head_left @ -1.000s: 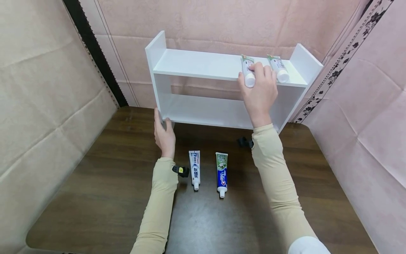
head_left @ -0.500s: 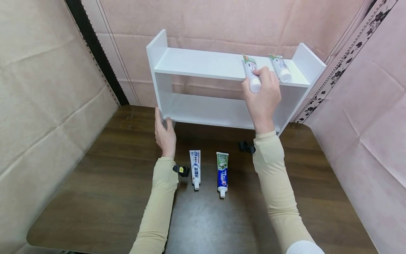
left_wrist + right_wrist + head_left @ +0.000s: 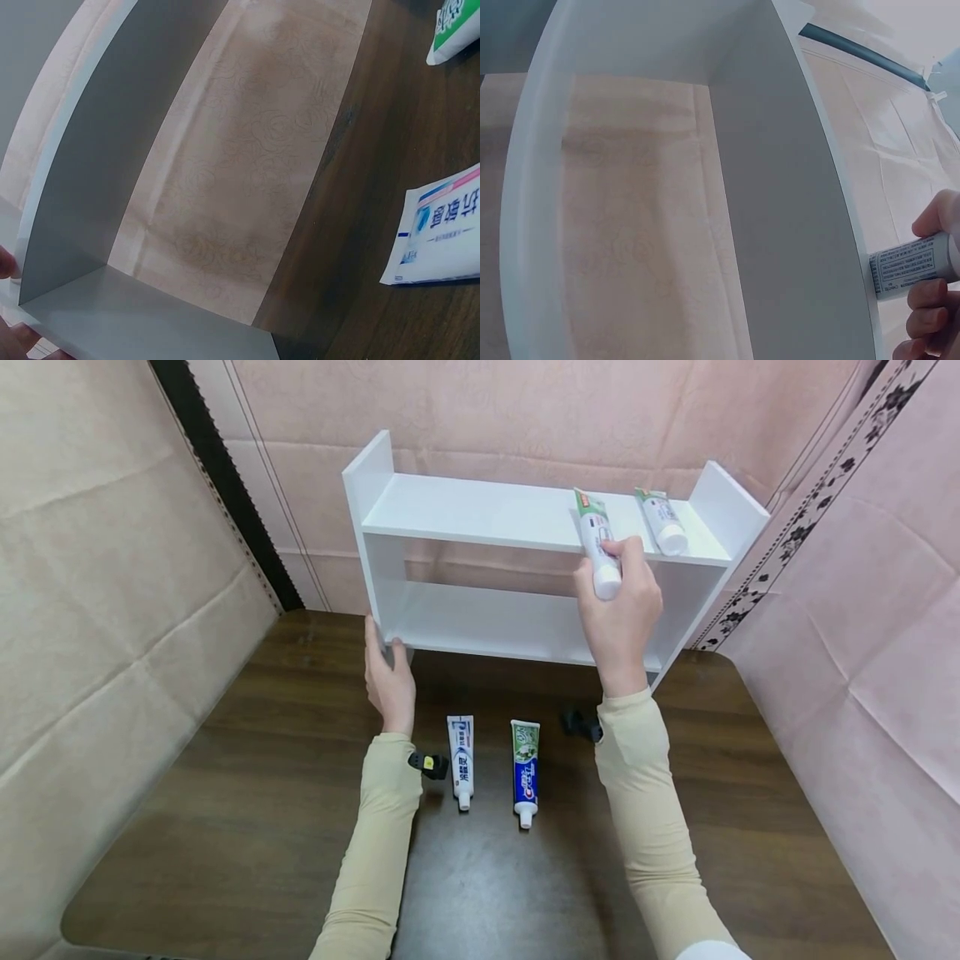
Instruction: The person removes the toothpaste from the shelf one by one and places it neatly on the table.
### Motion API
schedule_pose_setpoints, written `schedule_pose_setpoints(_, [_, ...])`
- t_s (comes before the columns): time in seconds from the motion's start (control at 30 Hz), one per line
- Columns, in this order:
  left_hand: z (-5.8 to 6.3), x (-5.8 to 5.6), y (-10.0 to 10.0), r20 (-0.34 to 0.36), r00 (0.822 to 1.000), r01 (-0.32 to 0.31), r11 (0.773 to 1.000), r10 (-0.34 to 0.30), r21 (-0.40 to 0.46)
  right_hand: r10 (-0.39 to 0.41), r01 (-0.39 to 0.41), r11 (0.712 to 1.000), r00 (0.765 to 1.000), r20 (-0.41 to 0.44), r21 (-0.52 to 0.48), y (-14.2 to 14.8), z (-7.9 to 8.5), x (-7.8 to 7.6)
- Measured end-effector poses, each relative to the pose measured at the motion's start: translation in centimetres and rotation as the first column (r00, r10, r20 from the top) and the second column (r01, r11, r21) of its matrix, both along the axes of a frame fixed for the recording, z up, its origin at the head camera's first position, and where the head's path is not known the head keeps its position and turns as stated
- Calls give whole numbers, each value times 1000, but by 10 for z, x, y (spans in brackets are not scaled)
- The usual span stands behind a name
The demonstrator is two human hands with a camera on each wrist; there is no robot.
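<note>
In the head view my right hand (image 3: 621, 618) holds a white toothpaste tube (image 3: 597, 537) with a green end near its cap. The tube's green end lies over the top board of a white two-tier shelf (image 3: 472, 510), and its cap juts past the front edge. In the right wrist view, fingers and thumb pinch the toothpaste tube (image 3: 906, 267) from both sides. My left hand (image 3: 392, 689) grips the shelf's lower left corner, thumb and fingers on either side of the panel. To the right on the top board lies another white toothpaste tube (image 3: 662, 522), cap forward.
Two more toothpaste tubes lie on the brown wooden table (image 3: 247, 827) before the shelf: a white and blue tube (image 3: 461, 756) and a green and blue tube (image 3: 525, 764). Pink patterned cloth (image 3: 525, 410) hangs behind and at both sides.
My right hand has drawn the toothpaste tube toward me and slightly right, its cap now further beyond the top board's front edge. The left hand stays at the shelf's corner.
</note>
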State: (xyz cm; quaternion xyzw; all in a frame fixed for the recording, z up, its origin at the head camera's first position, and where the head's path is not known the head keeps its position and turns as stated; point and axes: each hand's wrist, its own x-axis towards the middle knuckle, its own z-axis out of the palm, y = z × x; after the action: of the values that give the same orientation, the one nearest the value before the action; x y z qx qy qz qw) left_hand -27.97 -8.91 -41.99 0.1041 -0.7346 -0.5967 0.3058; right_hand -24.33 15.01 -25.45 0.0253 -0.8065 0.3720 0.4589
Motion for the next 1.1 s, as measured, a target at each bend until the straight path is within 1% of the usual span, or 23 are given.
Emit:
schedule_pose_setpoints(0.1, [0,0,1,-3,1000,-4,1000,4,4,4,-4,1000,1000,-11,-6,0,-3,2])
schedule_pose_setpoints(0.2, [0,-1,1,-2,1000,-7,1000,7,4,10,-10,1000,999,-42,-11,1,-8,5])
schedule_pose_setpoints(0.4, [0,-1,2,-6,1000,-3,1000,3,4,17,-14,999,993,-117,31,1,-17,15])
schedule_pose_setpoints(0.57, [0,-1,1,-11,1000,-11,1000,11,4,17,-10,999,989,-148,48,1,-25,23])
schedule_pose_setpoints(0.83, [-1,-3,0,-8,1000,-2,1000,2,15,27,-10,996,979,-202,83,1,-34,32])
schedule_pose_setpoints(0.93, [-2,-4,-1,-24,1000,4,1000,-3,25,43,-22,995,977,-210,100,3,-38,35])
schedule_pose_setpoints(1.1, [-6,-5,-2,-96,994,51,996,-44,76,83,-65,993,979,-186,99,6,-42,46])
